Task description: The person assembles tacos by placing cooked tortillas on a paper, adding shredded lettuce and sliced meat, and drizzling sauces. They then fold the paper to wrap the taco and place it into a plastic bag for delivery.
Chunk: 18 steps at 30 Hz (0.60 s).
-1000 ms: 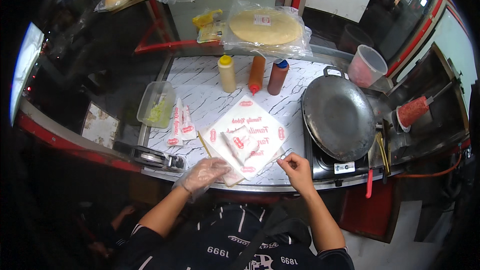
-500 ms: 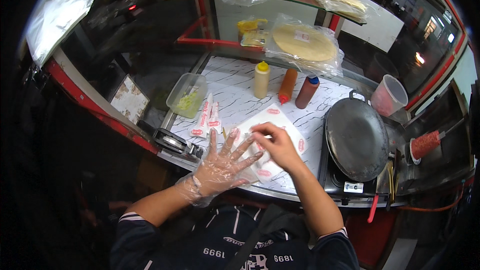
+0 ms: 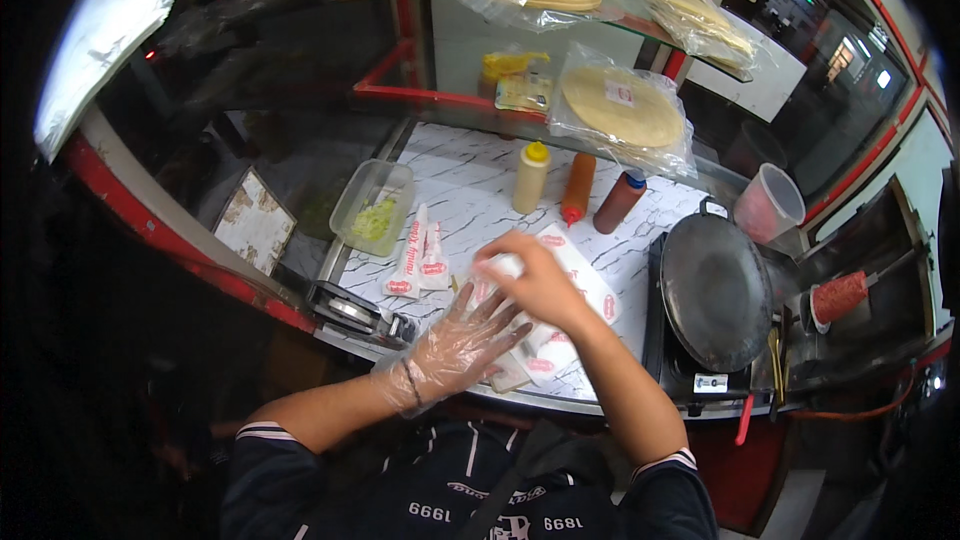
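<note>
My left hand [image 3: 455, 345] wears a clear plastic glove [image 3: 425, 365], loose and wrinkled about the wrist, and its fingers are spread over the counter's near edge. Bare, my right hand [image 3: 535, 280] reaches across with bent fingers pinched at the glove's fingertips; its grip is slightly blurred. Beneath both hands lie white wrapping papers [image 3: 590, 285] with red print, partly covered by them. Just left of these, printed paper sleeves [image 3: 408, 265] rest flat beside a clear tub [image 3: 372, 208] of shredded green vegetable [image 3: 374, 222].
Sauce bottles stand behind the papers: cream [image 3: 531, 180], orange [image 3: 578, 190] and dark red [image 3: 619, 202]. A black pan [image 3: 717, 290] sits on the stove at right, near a meat spit [image 3: 838, 300] and a plastic bucket [image 3: 768, 205]. Bagged flatbreads [image 3: 625, 110] lie beyond the bottles.
My right hand has moved left and slightly up along the left hand's fingertips. The gloved fingers have tilted a little to the right. The whole view has shifted slightly.
</note>
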Tool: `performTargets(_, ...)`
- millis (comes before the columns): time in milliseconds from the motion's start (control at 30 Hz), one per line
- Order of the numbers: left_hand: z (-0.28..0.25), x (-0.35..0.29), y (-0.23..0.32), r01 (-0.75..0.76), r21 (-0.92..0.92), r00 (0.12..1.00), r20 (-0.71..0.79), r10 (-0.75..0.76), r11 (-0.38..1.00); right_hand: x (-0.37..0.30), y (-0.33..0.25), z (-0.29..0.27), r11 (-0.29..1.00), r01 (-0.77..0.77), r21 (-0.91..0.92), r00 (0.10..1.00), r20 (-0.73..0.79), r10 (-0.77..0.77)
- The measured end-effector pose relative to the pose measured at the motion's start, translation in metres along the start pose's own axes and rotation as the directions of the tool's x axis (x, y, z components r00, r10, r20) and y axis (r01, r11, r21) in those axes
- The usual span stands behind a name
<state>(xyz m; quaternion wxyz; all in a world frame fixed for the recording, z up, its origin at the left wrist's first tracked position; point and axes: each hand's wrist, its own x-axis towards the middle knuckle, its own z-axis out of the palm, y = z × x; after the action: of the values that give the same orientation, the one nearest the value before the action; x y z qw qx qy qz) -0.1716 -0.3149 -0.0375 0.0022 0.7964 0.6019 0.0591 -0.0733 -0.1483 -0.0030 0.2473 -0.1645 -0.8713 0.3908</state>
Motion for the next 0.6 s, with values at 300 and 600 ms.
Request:
performTargets(300,0.009,0.0,-0.029,-0.056,0.088,0.993,-0.098,0.064,0.995,-0.005,0.022,-0.038,0.989,-0.142,0.033,0.967,-0.21,0.145)
performTargets(600,0.003,0.009,-0.027,-0.053,0.153,0.99,-0.119,0.071,0.987,-0.015,0.024,-0.024,0.996,-0.035,-0.081,0.95,-0.313,0.008)
